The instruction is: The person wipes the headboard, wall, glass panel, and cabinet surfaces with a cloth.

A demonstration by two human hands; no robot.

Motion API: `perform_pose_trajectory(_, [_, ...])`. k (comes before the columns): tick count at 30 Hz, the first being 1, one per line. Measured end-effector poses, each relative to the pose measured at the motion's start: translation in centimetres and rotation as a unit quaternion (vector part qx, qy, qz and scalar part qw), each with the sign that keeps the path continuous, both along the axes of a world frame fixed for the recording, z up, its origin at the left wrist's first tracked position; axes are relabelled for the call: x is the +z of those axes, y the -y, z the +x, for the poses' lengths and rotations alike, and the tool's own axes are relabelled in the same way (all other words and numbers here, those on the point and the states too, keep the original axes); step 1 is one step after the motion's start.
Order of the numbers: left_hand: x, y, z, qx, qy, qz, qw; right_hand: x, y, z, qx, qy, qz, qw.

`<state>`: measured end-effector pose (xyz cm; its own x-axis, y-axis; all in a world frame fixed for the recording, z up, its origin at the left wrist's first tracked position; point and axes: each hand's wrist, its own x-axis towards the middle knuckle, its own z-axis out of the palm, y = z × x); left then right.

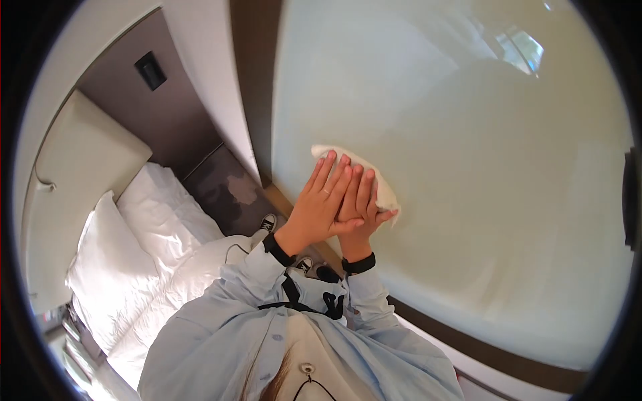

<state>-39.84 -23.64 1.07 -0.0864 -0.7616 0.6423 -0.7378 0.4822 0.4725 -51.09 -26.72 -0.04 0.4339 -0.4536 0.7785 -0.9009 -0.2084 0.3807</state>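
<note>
A folded off-white cloth (pixel 384 192) lies flat against a large, glossy pale glass surface (pixel 481 174). My left hand (pixel 319 206) rests partly over my right hand, its fingers stretched out and pointing toward the cloth's upper edge. Beneath and beside it, my right hand (pixel 361 200) presses on the cloth with its fingers extended and its thumb or little finger reaching out to the right. Both palms are turned to the cloth, and they hide its middle and lower part. Black bands circle both wrists.
White pillows (pixel 114 260) and bedding lie at the left beside a pale headboard (pixel 87 154). A dark frame (pixel 488 344) edges the glass. Sneakers (pixel 269 222) show on the floor below the wrists. A black fixture (pixel 630 200) sits at the right edge.
</note>
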Motion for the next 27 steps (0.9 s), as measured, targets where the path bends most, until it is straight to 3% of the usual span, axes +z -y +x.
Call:
perform_pose_trajectory(6, [-0.9,3.3,8.5,0.018,-0.1,0.058,0.993,1.2,3.3,9.3,0.036,-0.068,0.078,0.994])
perform_pose_trajectory(11, [-6.9,4.0,9.6,0.025,-0.164,0.112,0.98,-4.2,4.6,10.1,0.093,-0.137,0.169,0.972])
perform_pose_trajectory(13, [-8.6,3.1,8.4,0.045,-0.214,0.144,0.965,-6.1,4.3,9.1,0.146,-0.173,0.303,0.926])
perform_pose_trajectory(15, [-9.4,2.3,7.0,0.057,-0.261,0.172,0.948,-7.1,3.9,8.0,0.17,-0.155,0.293,0.928])
perform_pose_trajectory(18, [-9.8,1.3,4.6,0.072,-0.161,0.193,0.965,-7.1,2.4,4.8,0.18,-0.114,0.309,0.927])
perform_pose_trajectory(21, [-9.8,0.5,1.1,-0.001,-0.169,0.169,0.971,-6.0,0.1,0.7,0.15,-0.093,0.334,0.926])
perform_pose_trajectory(23, [-8.7,-0.6,-1.6,-0.055,-0.271,0.153,0.949,-5.4,-1.5,-1.9,0.116,-0.086,0.33,0.933])
perform_pose_trajectory(27, [-9.7,-2.6,-7.2,-0.085,-0.241,0.141,0.956,-5.3,-3.9,-7.4,0.112,-0.072,0.33,0.934])
